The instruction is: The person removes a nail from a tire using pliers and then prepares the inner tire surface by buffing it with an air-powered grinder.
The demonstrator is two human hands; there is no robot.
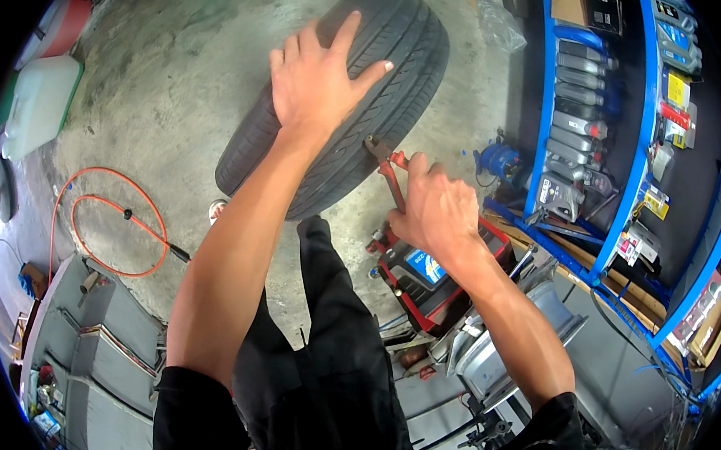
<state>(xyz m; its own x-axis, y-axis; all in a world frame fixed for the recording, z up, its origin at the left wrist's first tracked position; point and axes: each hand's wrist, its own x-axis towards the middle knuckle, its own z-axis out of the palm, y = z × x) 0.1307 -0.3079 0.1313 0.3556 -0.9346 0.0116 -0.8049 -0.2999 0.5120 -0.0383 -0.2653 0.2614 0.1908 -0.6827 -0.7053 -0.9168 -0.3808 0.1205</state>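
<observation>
We spread our left hand (pixel 316 84) wide on the tire (pixel 377 105); our right hand (pixel 439 205) grips red-handled pliers (pixel 386 164), tip at the tire's right side.

Bare left grip (pixel 314 84): back uppermost, fingers splayed, arm (pixel 233 258) outstretched. Bare right grip (pixel 441 210): fingers curled closed, knuckles uppermost, forearm (pixel 511 315) slanting inward.

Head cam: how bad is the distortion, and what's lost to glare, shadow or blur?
Head view: strong fisheye, blue shelf upright visibly bowed, corners black; head view: left rim washed out bright in places; head view: black trousers lose detail in the dark; head view: tire grooves and red-handled pliers read clearly.
</observation>
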